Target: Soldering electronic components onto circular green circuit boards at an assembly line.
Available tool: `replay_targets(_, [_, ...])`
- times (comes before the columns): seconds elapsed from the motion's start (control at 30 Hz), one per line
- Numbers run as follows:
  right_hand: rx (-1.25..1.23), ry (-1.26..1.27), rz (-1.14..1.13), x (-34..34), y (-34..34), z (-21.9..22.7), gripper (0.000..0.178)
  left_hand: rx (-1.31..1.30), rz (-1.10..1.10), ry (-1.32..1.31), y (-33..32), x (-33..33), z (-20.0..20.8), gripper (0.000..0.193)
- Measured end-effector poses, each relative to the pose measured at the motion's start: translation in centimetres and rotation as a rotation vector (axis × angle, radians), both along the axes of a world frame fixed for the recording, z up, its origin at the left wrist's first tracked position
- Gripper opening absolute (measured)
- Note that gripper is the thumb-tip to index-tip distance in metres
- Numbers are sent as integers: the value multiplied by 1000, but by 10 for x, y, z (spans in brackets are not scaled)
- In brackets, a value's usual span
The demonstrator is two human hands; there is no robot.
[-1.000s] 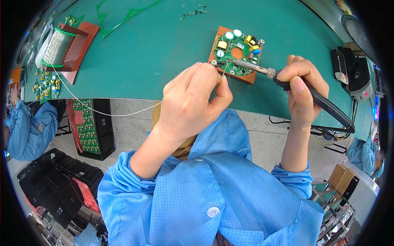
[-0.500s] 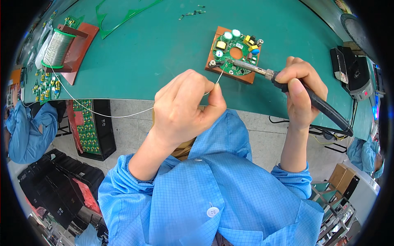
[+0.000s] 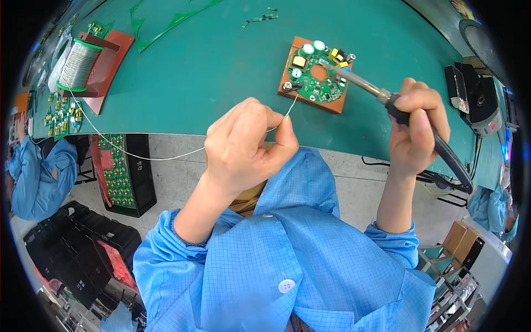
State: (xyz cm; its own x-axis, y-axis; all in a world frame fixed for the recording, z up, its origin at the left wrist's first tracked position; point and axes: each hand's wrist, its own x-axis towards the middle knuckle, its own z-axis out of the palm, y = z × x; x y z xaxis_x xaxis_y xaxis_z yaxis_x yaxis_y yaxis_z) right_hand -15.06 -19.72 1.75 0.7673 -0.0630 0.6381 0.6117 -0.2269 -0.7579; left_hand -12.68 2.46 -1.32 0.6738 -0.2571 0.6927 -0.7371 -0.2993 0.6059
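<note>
A round green circuit board (image 3: 317, 91) with a centre hole lies on a square brown fixture block (image 3: 338, 105). Pinched between the thumb and finger of my left hand (image 3: 238, 141) is solder wire (image 3: 149, 158), its free end pointing up at the block's near edge. That wire trails left to a spool (image 3: 80, 65) on a reddish-brown stand (image 3: 115, 58). My right hand (image 3: 417, 124) is closed around the black handle of a soldering iron (image 3: 381, 95). The iron's tip hangs over the upper part of the board; whether it touches anything I cannot tell.
Several small boards (image 3: 63, 116) lie by the spool stand. A thin green board frame (image 3: 144, 41) and small green strips (image 3: 260, 19) are at the far side. At the right stands a black soldering station (image 3: 482, 99). A black crate of boards (image 3: 124, 174) sits below the table.
The soldering iron has lifted from the board's near part and moved up and to the right with my right hand. My left hand has drawn back slightly, taking the wire's end off the board.
</note>
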Motion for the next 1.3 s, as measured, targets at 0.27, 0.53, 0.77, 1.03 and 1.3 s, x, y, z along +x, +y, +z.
replay_targets(0.27, [78,-40,-304,-31,-54,16,26,15,-12,66,3,-3,5,17])
replay_targets(0.53, [-747,169,-1123,-54,-156,5,17,-84,-63,137,9,-7,-2,15])
replay_targets(0.77, [77,24,-535,-44,-63,15,20,-66,-85,60,4,1,2,13])
replay_targets(1.03, [106,97,-70,-10,6,-3,29,-60,-70,81,6,0,0,15])
replay_targets(1.3, [90,143,-55,-9,9,-6,24,-76,-74,94,6,-1,1,14])
